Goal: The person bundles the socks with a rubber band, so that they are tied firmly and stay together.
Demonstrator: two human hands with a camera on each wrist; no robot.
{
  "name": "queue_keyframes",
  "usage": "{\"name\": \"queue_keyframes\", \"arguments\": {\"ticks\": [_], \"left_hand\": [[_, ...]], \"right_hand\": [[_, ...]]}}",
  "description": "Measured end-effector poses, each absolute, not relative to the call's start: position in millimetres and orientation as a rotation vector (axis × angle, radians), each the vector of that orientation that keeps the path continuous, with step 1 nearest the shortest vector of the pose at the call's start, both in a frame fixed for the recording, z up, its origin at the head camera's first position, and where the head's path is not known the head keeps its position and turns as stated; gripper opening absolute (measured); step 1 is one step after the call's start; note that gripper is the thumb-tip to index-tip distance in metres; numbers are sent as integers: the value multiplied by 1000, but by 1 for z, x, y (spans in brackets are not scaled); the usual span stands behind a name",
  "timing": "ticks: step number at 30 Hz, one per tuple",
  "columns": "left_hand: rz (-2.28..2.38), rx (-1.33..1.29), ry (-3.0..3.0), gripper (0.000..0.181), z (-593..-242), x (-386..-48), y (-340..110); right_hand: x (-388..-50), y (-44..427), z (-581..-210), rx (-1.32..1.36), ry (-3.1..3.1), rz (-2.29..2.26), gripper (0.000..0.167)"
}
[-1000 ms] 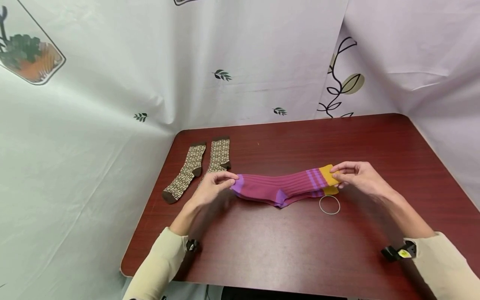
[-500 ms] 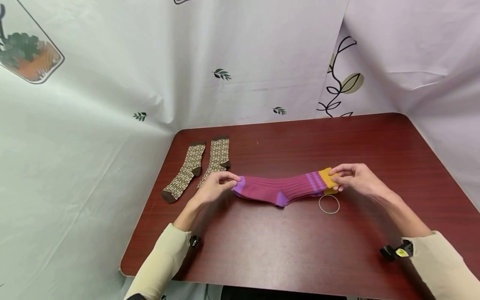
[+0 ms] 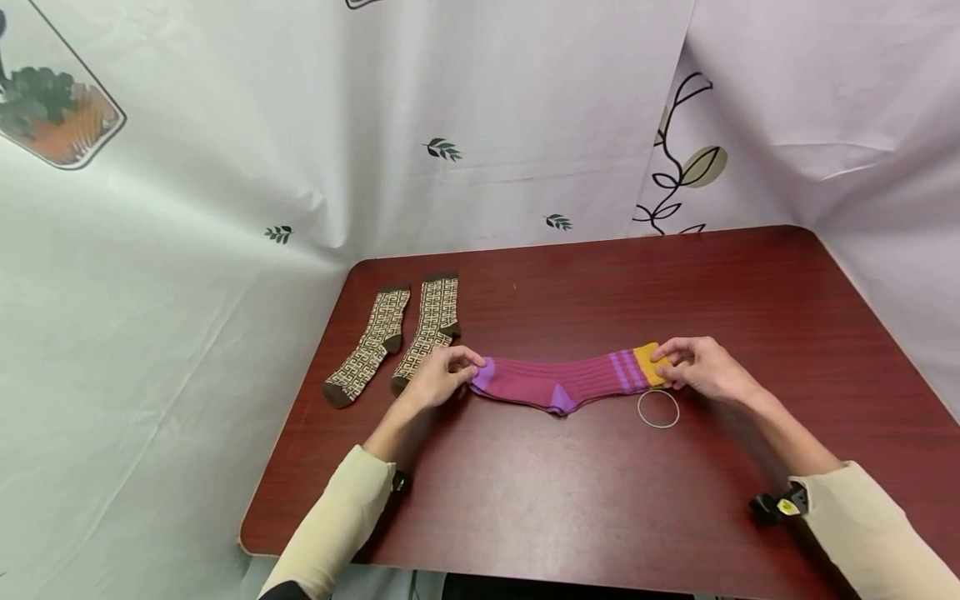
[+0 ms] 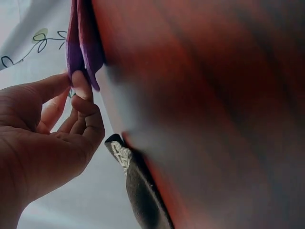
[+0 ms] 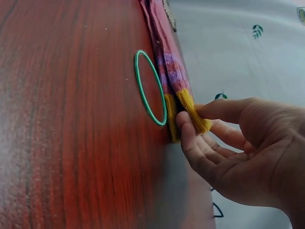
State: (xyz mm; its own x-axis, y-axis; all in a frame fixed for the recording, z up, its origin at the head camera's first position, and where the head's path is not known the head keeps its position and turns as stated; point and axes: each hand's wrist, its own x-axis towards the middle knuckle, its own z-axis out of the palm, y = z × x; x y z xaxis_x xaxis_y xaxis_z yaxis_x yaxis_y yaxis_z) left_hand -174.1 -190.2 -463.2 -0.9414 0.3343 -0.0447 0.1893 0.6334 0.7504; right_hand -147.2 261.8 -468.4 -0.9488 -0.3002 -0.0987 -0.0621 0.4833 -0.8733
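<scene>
Desk (image 3: 555,508), between left and right edges: stacked magenta socks (image 3: 525,382), pinched at toe (image 3: 484,380) by fingers of left hand (image 3: 438,379), at yellow cuff (image 3: 646,363) by fingers of right hand (image 3: 703,367). Could slip out of line, judging by grip seemingly on upper layer only, if lifted unevenly. Toward far left corner: patterned socks (image 3: 368,347), crowding left hand. Toward near edge from cuff: thin ring (image 3: 659,427), easily snagged

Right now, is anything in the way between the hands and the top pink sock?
No, nothing I can see. The left hand pinches the sock's purple toe, and the right hand pinches its yellow cuff. The ring lies beside the cuff, not between.
</scene>
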Motion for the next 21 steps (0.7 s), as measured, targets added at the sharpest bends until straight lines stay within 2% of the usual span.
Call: {"name": "queue_keyframes", "arguments": {"ticks": [12,21], "left_hand": [[1098,361,2808,18,-467,-164,-185],[1044,336,2767,22,-466,-165,-186]], "right_hand": [[-145,257,-469,-330,2735,-1220,13],[-143,257,-469,-305,2784,-1188,15]]}}
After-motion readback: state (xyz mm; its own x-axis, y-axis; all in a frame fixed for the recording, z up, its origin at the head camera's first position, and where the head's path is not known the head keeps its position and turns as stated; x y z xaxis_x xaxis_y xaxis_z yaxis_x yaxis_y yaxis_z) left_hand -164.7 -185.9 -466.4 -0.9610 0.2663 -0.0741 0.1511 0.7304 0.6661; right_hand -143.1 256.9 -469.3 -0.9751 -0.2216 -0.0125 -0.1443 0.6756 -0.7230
